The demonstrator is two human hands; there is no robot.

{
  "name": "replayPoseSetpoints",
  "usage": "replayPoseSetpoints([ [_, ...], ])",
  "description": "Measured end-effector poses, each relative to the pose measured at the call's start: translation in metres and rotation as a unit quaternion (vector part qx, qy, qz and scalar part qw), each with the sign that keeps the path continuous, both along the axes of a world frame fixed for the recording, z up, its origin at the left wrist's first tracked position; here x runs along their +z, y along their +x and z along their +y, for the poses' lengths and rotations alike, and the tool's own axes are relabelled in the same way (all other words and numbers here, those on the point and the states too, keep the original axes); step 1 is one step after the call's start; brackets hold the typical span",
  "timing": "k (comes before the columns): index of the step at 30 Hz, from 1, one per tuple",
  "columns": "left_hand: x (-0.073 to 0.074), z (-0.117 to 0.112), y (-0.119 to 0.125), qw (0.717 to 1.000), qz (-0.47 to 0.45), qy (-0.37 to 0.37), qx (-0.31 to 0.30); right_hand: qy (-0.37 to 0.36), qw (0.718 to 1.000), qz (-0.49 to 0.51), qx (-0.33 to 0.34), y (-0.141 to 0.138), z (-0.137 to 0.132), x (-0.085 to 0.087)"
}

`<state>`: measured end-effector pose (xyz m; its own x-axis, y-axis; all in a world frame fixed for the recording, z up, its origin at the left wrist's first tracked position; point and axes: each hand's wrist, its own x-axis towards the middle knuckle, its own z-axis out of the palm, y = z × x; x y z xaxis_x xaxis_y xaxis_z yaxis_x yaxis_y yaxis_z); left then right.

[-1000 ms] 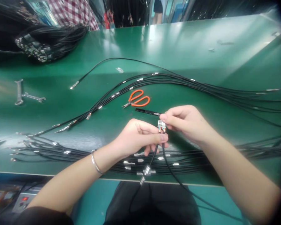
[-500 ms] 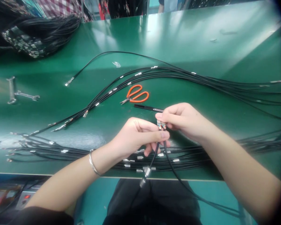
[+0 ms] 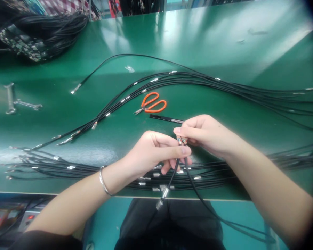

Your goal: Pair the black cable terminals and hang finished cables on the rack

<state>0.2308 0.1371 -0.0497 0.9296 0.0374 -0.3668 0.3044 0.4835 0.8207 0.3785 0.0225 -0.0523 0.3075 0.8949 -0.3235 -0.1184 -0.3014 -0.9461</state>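
Holding both ends up off the green desk (image 3: 224, 45) here. Your left hand (image 3: 156, 152) is closed, thumb and forefinger clamped round two thin black cables (image 3: 191, 181) just under their tips. Your right hand (image 3: 206, 133) comes in from the right, thumb and forefinger pinched together on the small silver-and-orange terminal tips (image 3: 182, 140) themselves. The hands touch or nearly touch at that spot; can't tell which.

Key relation: the tips sit side by side, pointing up and away from you, right between the two hands. Left grips below and right grips on top, so right is the nearer hand to the tips and left the nearer to the cable run. The long axis of the pair runs from the tips down toward you, over the near desk edge. Below the left hand they split. One drops down-left and carries a short silver metal sleeve (image 3: 165, 192) just past the edge. The other sweeps down-right, off toward your right side.

Around it:
- A flat bundle of black cables with silver sleeves (image 3: 67, 170) lies along the near edge, under your wrists.
- A second fan of long black cables (image 3: 224, 86) crosses the desk beyond the hands.
- Orange-handled scissors (image 3: 152, 104) lie just beyond the hands.
- A slim black strip (image 3: 164, 118) lies between the scissors and your right hand, its right end hidden behind the knuckles.
- Two silver spanners (image 3: 10, 99) sit well apart at far left.
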Motion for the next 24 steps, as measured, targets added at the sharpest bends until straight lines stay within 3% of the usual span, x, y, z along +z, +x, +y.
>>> replayPoseSetpoints([
  [19, 0.0014, -0.0021, 0.0, 1.0, 0.004, 0.003, -0.005, -0.005, 1.0, -0.011, -0.001, -0.0012, 0.0002, 0.0009],
  [22, -0.0001, -0.0011, 0.001, 1.0, 0.007, 0.004, 0.015, 0.002, 0.995, -0.096, -0.013, 0.0005, 0.0007, -0.0011],
  [24, -0.0022, 0.0008, 0.0024, 0.999, 0.011, -0.006, 0.049, 0.005, 0.964, -0.261, -0.045, 0.005, 0.0008, -0.0067],
])
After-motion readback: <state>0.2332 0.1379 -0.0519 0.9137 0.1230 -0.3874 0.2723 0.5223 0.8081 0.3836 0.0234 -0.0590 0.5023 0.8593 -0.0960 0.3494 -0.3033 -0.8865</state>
